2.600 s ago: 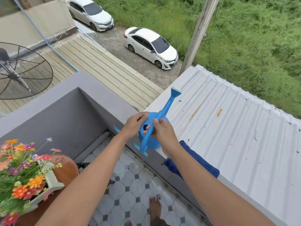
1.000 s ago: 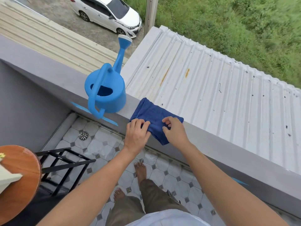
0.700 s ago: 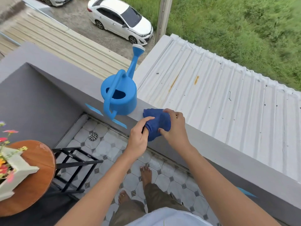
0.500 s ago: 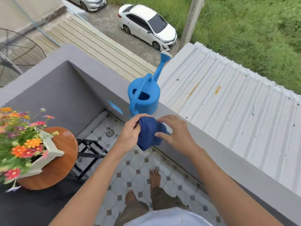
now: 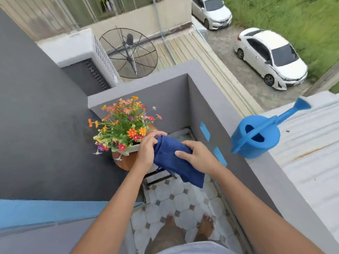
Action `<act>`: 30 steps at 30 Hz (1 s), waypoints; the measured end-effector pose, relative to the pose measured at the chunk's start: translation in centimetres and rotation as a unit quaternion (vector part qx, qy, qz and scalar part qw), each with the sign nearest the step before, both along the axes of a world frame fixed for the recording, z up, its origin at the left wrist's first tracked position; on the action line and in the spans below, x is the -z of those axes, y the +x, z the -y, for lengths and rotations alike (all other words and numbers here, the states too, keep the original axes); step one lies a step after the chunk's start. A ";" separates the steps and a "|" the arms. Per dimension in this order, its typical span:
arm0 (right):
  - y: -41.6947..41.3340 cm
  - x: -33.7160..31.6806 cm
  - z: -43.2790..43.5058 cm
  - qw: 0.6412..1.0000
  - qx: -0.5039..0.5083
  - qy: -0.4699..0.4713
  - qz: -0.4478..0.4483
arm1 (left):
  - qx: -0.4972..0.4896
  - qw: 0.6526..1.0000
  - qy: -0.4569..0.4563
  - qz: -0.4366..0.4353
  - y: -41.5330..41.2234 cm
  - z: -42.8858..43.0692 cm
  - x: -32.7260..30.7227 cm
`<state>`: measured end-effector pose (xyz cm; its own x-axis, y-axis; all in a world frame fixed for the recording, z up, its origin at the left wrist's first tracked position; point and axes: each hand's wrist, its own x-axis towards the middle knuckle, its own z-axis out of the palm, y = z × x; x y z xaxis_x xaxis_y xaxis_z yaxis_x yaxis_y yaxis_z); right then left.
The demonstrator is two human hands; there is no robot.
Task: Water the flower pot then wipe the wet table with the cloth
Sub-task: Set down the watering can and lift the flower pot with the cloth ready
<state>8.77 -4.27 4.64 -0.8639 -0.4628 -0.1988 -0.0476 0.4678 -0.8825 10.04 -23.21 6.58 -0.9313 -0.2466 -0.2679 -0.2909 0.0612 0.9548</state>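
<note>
Cloth point(image 5: 176, 162), lifted off the ledge, hangs crumpled.

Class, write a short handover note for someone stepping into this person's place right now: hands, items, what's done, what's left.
Left hand and right hand both grip the blue cloth, held in the air by the flower pot.
Watering can stands on the balcony wall, released.
Done: cloth picked up, can set down.
Left: wipe the round wooden table; wetness cannot be judged.

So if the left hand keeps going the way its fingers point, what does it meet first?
Probably the flower pot on the round table: the left hand, gripping the cloth, points that way. Depth is unclear.
</note>
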 end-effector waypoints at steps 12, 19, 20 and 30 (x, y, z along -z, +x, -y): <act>-2.3 6.0 11.3 0.941 0.216 -0.099 0.242 | -0.241 0.915 0.126 0.299 -0.6 10.8 10.4; -4.3 7.3 15.2 0.919 0.274 -0.111 0.259 | -0.218 0.914 0.201 0.275 -4.0 12.6 14.0; -4.4 7.3 15.5 0.915 0.284 -0.119 0.259 | -0.217 0.916 0.206 0.268 -4.3 12.7 14.2; -3.7 6.9 17.4 0.862 0.385 -0.176 0.279 | -0.242 0.934 0.163 0.207 -5.6 16.3 12.2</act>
<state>5.05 -21.72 -2.24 -0.7576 0.0895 -0.6466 0.6347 -0.1304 -0.7617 4.41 -39.55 -5.59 -0.5311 -0.4546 -0.7150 -0.5581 -0.4473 0.6989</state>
